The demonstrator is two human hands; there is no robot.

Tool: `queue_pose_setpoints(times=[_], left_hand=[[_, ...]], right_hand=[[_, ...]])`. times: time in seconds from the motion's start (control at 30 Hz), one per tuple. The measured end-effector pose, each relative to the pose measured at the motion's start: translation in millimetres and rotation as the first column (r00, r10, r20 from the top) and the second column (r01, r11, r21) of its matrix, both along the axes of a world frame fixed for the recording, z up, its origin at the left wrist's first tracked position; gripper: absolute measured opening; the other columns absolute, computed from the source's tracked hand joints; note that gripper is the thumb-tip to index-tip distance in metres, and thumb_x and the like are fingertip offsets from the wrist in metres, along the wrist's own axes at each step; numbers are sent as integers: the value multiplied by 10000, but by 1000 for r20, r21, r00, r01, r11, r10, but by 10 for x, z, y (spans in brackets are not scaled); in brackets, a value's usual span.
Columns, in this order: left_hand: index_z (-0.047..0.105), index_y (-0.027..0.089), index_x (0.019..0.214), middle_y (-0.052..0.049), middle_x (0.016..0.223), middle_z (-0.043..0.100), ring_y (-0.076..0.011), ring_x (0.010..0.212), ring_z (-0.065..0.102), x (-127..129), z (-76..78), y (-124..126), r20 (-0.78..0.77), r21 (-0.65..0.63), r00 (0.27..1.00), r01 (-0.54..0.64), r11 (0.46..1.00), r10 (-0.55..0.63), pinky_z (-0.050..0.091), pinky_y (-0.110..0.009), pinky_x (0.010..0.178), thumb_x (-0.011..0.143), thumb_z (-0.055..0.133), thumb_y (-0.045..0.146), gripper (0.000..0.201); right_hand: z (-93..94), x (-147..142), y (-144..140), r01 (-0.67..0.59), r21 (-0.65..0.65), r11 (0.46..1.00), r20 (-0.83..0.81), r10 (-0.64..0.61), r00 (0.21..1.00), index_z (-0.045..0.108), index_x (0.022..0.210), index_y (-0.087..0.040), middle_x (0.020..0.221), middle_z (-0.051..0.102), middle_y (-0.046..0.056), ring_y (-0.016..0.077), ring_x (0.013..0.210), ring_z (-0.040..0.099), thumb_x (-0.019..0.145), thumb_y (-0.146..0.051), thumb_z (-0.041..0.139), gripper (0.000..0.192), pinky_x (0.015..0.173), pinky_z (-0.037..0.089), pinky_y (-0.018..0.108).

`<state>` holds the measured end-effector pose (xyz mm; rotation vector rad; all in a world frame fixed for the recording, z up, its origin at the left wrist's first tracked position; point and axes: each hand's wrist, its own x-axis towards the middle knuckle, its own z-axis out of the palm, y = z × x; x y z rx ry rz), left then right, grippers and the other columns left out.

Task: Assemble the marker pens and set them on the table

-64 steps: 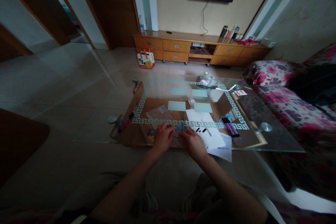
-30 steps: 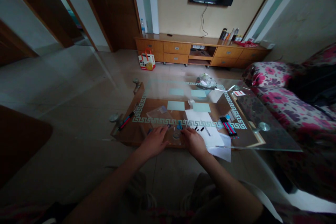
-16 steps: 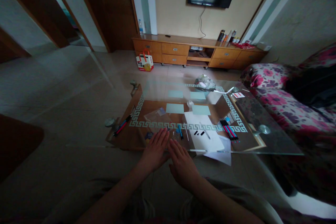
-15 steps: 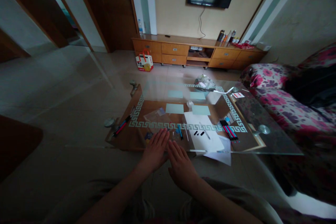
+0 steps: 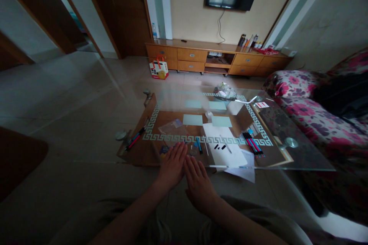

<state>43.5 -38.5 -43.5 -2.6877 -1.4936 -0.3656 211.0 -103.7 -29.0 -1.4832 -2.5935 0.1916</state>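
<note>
Pointing away from flat hands [image 5: 185, 172], blue pen [image 5: 199, 146].

Bare forearms, grey-green trousers

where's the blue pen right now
The blue pen lies on the glass table near its front edge, just beyond the right hand, left of the white paper.
</note>
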Motion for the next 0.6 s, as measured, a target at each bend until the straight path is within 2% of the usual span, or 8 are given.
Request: queue_pose_setpoints(times=[0.13, 0.27, 0.43, 0.6], left_hand=[[281, 134, 1536, -131, 1617, 239, -290, 1502, 186, 11, 30, 8, 51, -29, 998, 23, 999, -22, 189, -472, 1210, 868, 534, 315, 737], [229, 148, 1553, -118, 1631, 201, -286, 1506, 165, 42, 119, 27, 90, -83, 992, 97, 992, -90, 184, -477, 1212, 828, 599, 327, 833], [262, 232, 1546, -63, 1632, 216, -267, 1505, 173, 68, 175, 28, 93, -110, 984, 161, 981, -151, 184, -483, 1209, 849, 592, 283, 773], [288, 247, 1538, -70, 1624, 242, -270, 1499, 197, 75, 146, 16, 97, -101, 981, 180, 979, -170, 196, -493, 1202, 892, 566, 306, 705]], right_hand=[[62, -13, 45, 44, -27, 999, -95, -46, 994, 217, 1562, -112, 1632, 182, 138, 309, 1488, 168, 789, -225, 606, 873, 1188, 219, 485], [168, 8, 127, 171, -10, 985, -160, -170, 972, 262, 1546, -123, 1592, 281, 144, 298, 1422, 280, 771, -132, 525, 819, 1132, 317, 478], [195, 107, 188, 289, 6, 957, -83, -288, 954, 226, 1560, -124, 1615, 224, 143, 342, 1409, 267, 664, -89, 533, 947, 1110, 299, 525], [109, 137, 212, 332, -8, 943, -21, -333, 943, 271, 1544, -117, 1626, 197, 144, 353, 1405, 266, 722, -131, 529, 862, 1073, 318, 522]])
